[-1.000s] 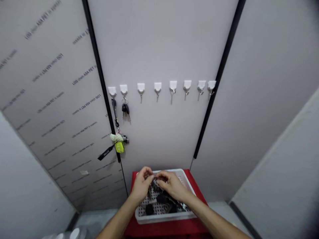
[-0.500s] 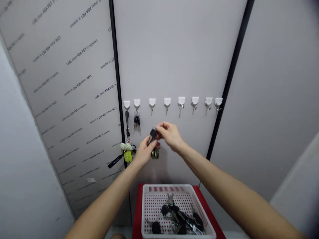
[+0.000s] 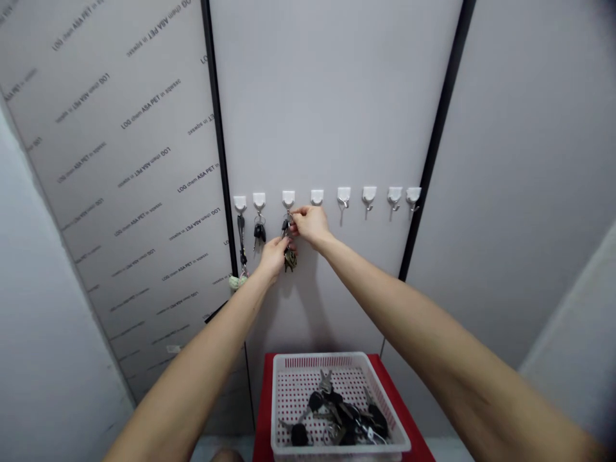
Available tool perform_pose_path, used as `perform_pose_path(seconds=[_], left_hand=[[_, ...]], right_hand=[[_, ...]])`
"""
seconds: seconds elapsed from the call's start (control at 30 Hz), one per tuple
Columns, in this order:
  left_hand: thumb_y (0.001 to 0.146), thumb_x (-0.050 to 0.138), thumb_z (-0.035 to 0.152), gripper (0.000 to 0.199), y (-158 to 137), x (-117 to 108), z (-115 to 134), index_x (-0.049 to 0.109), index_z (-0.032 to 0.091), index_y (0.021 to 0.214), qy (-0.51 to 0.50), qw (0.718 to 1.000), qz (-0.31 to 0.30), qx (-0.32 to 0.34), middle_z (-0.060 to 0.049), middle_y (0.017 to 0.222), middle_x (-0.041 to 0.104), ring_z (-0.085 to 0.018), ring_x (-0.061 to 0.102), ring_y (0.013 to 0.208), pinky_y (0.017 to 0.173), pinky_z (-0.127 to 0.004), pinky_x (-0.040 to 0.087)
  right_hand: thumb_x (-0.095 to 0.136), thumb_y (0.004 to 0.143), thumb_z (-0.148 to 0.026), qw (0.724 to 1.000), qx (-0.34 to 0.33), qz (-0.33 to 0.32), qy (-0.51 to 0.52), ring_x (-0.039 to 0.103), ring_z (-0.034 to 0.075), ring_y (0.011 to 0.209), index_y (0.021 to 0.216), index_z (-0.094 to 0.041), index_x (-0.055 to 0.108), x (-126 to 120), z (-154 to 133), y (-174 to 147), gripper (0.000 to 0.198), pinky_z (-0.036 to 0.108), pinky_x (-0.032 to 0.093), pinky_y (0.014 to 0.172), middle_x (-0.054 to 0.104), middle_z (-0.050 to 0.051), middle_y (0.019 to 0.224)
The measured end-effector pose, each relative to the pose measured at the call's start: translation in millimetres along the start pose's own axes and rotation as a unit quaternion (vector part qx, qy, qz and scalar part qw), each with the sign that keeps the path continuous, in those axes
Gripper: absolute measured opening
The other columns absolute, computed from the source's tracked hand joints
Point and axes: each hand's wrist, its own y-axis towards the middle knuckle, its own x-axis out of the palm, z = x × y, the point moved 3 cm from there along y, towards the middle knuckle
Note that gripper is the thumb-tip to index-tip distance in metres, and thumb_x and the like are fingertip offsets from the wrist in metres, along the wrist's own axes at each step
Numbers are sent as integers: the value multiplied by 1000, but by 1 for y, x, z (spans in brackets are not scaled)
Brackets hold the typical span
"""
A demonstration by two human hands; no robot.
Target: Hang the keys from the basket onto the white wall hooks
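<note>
A bunch of keys with black heads and brassy pieces is between my two hands, just below the third white hook from the left. My right hand pinches the top of the bunch close to the hook; whether the ring is over the hook I cannot tell. Lower down, my left hand has its fingers closed on the keys. To the left, a black-headed key set hangs from the second hook. A dark strap with a pale green charm hangs from the first.
Several more white hooks run along the wall to the right. Below my hands, a white perforated basket holding several keys stands on a red stand. Black vertical strips divide the wall panels.
Both hands have risen and moved slightly left with the bunch of keys, from below the hook row up to the third hook. The view has shifted a little.
</note>
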Motion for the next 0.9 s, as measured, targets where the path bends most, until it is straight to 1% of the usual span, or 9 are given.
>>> perform_pose_path(seconds=[0.1,0.2,0.3,0.4,0.47,0.53,0.63,0.77,0.9], left_hand=[[62,47,22,11,0,-5,-8,48,12,63,48,998,29,9,3,51,49,-7,46,46,48,-19,36],[60,49,19,14,-9,-15,-20,51,12,72,121,990,77,20,0,64,54,-9,50,60,59,-21,38],[58,50,17,28,-33,-28,-42,48,13,86,165,979,110,36,-4,86,54,-11,49,79,71,-23,37],[60,48,17,32,-72,-41,-78,44,14,92,207,971,116,21,-6,95,51,-12,48,85,77,-25,35],[62,46,18,26,-100,-43,-107,47,13,87,248,965,74,-32,-6,90,53,-12,49,81,76,-26,35],[63,45,19,21,-126,-40,-136,49,13,83,302,950,-13,-83,-5,83,54,-12,49,77,73,-27,36],[62,46,16,20,-156,-28,-165,50,16,82,396,900,-155,-91,-3,82,53,-13,47,79,73,-27,36],[58,51,15,21,-172,-20,-177,52,16,79,491,834,-240,-76,-3,83,51,-15,43,83,74,-27,33],[56,54,19,21,-172,-21,-178,53,17,77,522,803,-277,-81,-3,80,51,-16,43,79,70,-27,33]], right_hand=[[40,63,-9,999,-27,-5,-22,49,6,43,73,-11,52,-8,9,-10,16,22,42,49,51,-1,55],[41,63,-14,995,-72,-36,-56,50,7,49,76,-12,53,-21,29,-38,18,21,41,52,52,-1,57],[41,65,-19,984,-60,-141,-94,49,7,51,77,-12,53,-36,68,-89,19,20,40,52,53,-1,58],[42,64,-20,949,-2,-268,-164,49,8,56,76,-12,55,-55,120,-150,19,20,39,55,57,2,64],[45,62,-20,912,38,-332,-238,50,10,59,76,-12,56,-69,152,-186,20,21,38,56,58,3,67],[47,60,-20,877,54,-370,-303,51,13,66,78,-13,56,-81,174,-211,22,23,38,60,58,5,73],[50,58,-20,848,31,-396,-351,49,17,78,84,-14,55,-88,187,-229,27,24,35,68,57,7,83],[53,55,-21,839,16,-414,-352,48,16,77,86,-18,54,-81,192,-237,31,22,34,65,56,5,84],[53,55,-18,858,43,-382,-340,48,14,70,83,-18,54,-76,202,-237,28,21,33,60,56,3,76]])
